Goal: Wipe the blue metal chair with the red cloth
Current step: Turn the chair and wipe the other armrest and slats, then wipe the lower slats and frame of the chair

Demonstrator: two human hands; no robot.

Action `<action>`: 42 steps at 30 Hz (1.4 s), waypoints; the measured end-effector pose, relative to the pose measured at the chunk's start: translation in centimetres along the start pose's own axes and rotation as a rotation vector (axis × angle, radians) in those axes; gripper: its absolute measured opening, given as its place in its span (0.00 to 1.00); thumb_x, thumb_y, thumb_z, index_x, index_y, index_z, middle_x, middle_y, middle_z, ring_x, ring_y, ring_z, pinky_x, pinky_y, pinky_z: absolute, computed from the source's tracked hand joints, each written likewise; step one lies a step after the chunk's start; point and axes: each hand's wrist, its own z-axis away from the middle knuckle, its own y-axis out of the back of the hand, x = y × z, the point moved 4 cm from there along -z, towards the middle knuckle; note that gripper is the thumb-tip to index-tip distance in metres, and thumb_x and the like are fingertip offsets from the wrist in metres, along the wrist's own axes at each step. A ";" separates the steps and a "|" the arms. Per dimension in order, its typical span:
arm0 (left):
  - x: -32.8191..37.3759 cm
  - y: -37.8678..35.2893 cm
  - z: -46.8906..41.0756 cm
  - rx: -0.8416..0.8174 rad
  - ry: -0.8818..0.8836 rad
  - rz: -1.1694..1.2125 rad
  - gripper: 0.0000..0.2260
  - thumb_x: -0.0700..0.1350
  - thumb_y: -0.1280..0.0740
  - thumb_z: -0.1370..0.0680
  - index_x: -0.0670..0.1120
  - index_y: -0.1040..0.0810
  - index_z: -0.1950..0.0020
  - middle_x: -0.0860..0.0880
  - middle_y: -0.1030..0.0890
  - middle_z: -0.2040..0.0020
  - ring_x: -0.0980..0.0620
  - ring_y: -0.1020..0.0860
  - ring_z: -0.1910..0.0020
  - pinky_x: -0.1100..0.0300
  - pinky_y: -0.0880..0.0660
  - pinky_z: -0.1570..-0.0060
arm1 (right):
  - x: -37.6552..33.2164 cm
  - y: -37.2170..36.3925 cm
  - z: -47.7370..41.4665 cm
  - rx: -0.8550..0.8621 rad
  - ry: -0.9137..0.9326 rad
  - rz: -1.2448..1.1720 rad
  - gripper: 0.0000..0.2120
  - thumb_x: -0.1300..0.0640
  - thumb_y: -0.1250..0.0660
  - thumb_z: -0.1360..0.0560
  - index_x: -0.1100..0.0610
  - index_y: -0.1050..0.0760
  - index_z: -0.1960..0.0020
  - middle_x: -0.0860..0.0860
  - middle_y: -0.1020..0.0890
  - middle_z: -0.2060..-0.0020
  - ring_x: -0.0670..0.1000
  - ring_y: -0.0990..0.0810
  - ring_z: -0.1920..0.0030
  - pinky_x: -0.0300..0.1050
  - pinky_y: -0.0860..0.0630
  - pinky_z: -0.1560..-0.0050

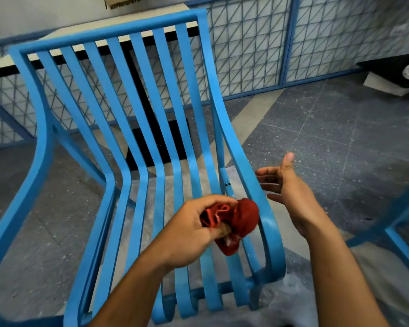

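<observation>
Our left hand (189,227) clamps the red cloth (246,215) wadded up, probably for firm pressure, against the blue metal chair (41,142) at the seat's right edge rail; right hand (291,185) fingers apart, hovering just outside that rail, holding nothing

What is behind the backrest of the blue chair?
Between the slats of the blue chair show a white-topped table on a dark leg and a blue mesh fence. The slats hide strips of both.
</observation>
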 end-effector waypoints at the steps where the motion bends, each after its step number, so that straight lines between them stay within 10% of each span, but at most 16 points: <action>1: -1.0 0.2 0.0 0.036 0.031 0.053 0.18 0.32 0.31 0.23 0.53 0.18 0.40 0.54 0.15 0.45 0.56 0.19 0.43 0.57 0.24 0.39 | 0.2 0.0 0.0 -0.010 -0.006 0.003 0.43 0.22 0.57 0.32 0.51 0.17 0.51 0.51 0.14 0.51 0.54 0.17 0.45 0.60 0.27 0.34; 8: -6.4 -2.5 -1.3 0.148 0.176 0.104 0.16 0.33 0.30 0.24 0.53 0.18 0.44 0.52 0.14 0.53 0.57 0.16 0.53 0.65 0.23 0.50 | 0.0 0.7 -0.2 0.002 -0.002 0.011 0.38 0.28 0.59 0.23 0.50 0.17 0.50 0.50 0.14 0.51 0.52 0.18 0.44 0.55 0.26 0.35; 13: -7.8 -6.9 -5.2 0.047 0.196 -0.007 0.13 0.35 0.29 0.26 0.53 0.19 0.48 0.45 0.14 0.60 0.41 0.15 0.63 0.43 0.17 0.62 | -0.2 1.4 -0.7 0.021 0.019 0.049 0.36 0.29 0.58 0.22 0.50 0.17 0.51 0.49 0.14 0.51 0.52 0.17 0.46 0.51 0.26 0.42; 19: -8.7 -9.4 -11.4 -0.105 -0.018 -1.018 0.17 0.53 0.34 0.24 0.51 0.23 0.36 0.46 0.20 0.42 0.41 0.24 0.40 0.47 0.28 0.40 | -1.3 1.4 -0.4 -0.094 0.083 0.097 0.30 0.32 0.50 0.21 0.50 0.16 0.48 0.48 0.15 0.50 0.49 0.17 0.46 0.50 0.23 0.38; 25: -10.5 -10.9 -14.2 -0.353 0.167 -1.445 0.21 0.52 0.39 0.18 0.44 0.31 0.28 0.42 0.25 0.31 0.40 0.28 0.32 0.46 0.35 0.31 | -1.6 1.9 -0.6 -0.110 0.064 0.155 0.30 0.30 0.52 0.22 0.46 0.17 0.47 0.46 0.15 0.50 0.47 0.18 0.46 0.52 0.24 0.37; 42: -11.1 -14.3 -11.3 -0.603 0.152 -1.224 0.13 0.49 0.34 0.20 0.45 0.22 0.38 0.42 0.22 0.35 0.41 0.24 0.37 0.53 0.28 0.40 | -1.3 2.0 -1.0 -0.113 0.048 0.155 0.32 0.32 0.55 0.20 0.47 0.17 0.46 0.48 0.16 0.48 0.48 0.19 0.46 0.52 0.25 0.38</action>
